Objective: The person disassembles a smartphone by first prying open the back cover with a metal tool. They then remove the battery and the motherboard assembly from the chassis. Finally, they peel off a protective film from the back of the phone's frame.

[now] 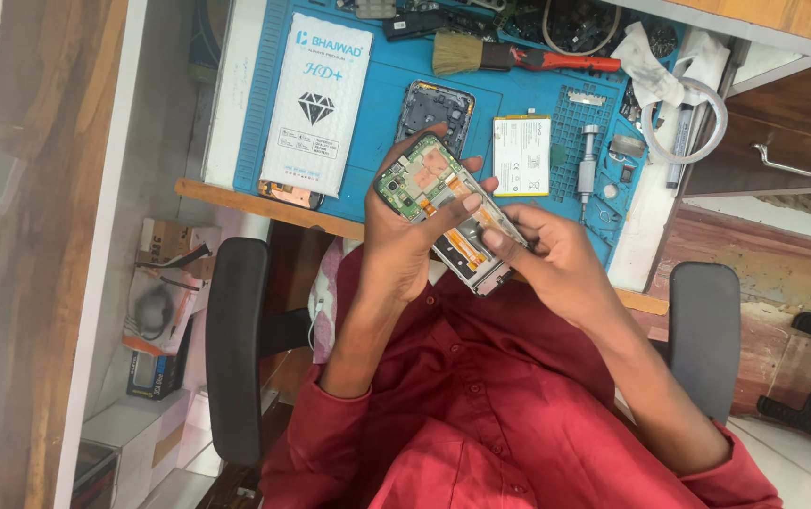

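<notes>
My left hand (404,247) holds an opened smartphone (417,177) from below, with its thumb laid across the middle. The phone's back is off, so a green circuit board and orange flex cables are exposed. My right hand (549,256) grips the phone's lower end, fingertips pressing on the orange cable area. The phone hangs just in front of the near edge of a blue work mat (372,160). On the mat behind it lie a dark phone back cover (434,106) and a white battery (521,155).
A long white box (319,104) lies at the mat's left. A brush (467,54) with a red handle, a small metal screwdriver (588,162), a tape ring (698,94) and crumpled tissue lie at the back and right. Black chair armrests (236,349) (704,330) flank my red-sleeved arms.
</notes>
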